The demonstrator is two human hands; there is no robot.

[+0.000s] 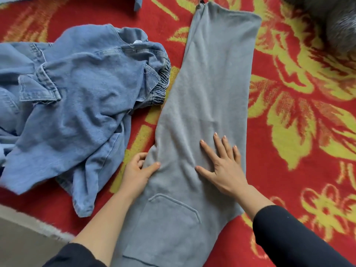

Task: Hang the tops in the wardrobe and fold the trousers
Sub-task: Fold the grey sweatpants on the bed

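**Q:** Grey trousers [212, 83] lie lengthwise on a red blanket [289, 93], just beside a denim heap [77, 93]. What are the 2 hands doing?

**A:** The right hand [223, 164] is spread flat, pressing the cloth. The left hand [137, 170] pinches the left edge. The fabric looks soft, light and limp, probably best lifted by the 2 corners of the far end.
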